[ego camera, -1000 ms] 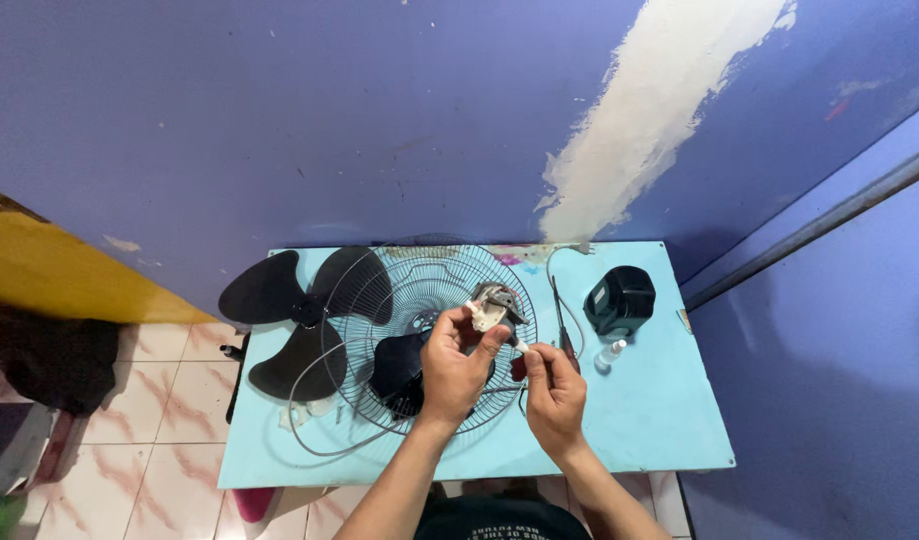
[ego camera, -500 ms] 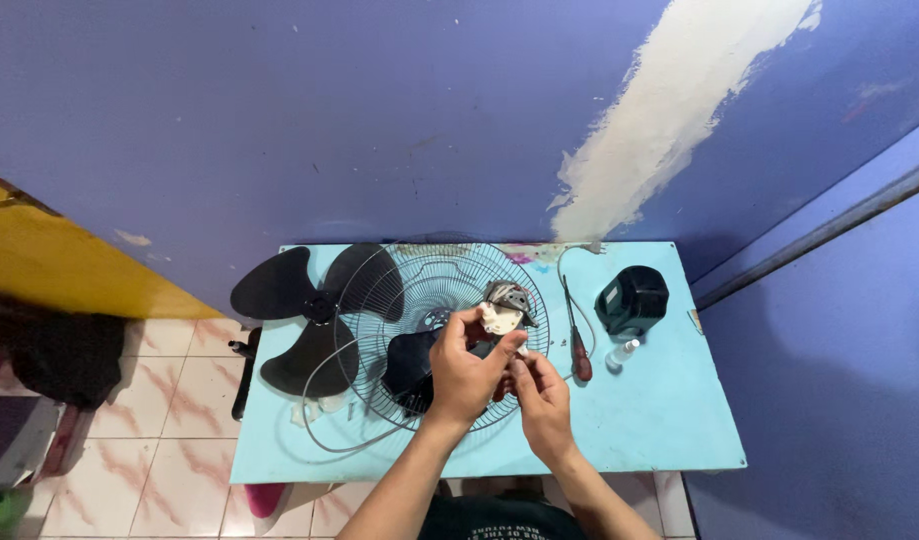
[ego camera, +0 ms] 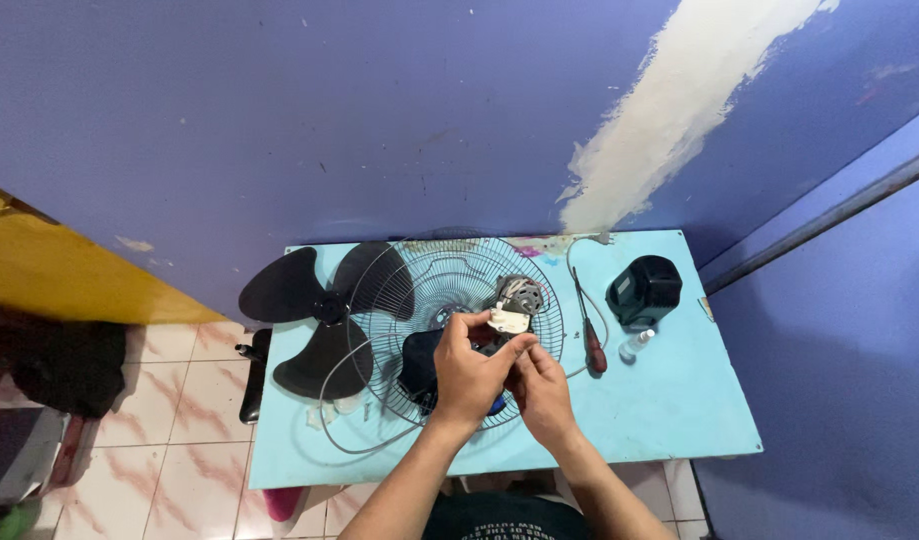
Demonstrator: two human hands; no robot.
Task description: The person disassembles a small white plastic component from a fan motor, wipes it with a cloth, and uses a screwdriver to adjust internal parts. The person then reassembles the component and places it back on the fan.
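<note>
Whereas a second ago the hands sat apart, they now meet over the fan guard (ego camera: 449, 300).
- Left hand (ego camera: 469, 375): grip pinching a white part (ego camera: 508, 321) on the motor (ego camera: 519, 295).
- Right hand (ego camera: 541, 392): touching the left from below; grip hidden, state cannot be told.
- Right of the grip: screwdriver (ego camera: 590, 345), black cover (ego camera: 643, 290).
- Left of it: blade (ego camera: 314, 325).
- All on the table (ego camera: 669, 420).

Work has closed in on the motor.

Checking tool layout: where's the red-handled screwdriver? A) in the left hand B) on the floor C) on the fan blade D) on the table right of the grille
D: the screwdriver lies on the table, just right of the grille and left of the black housing, in neither hand.
</note>
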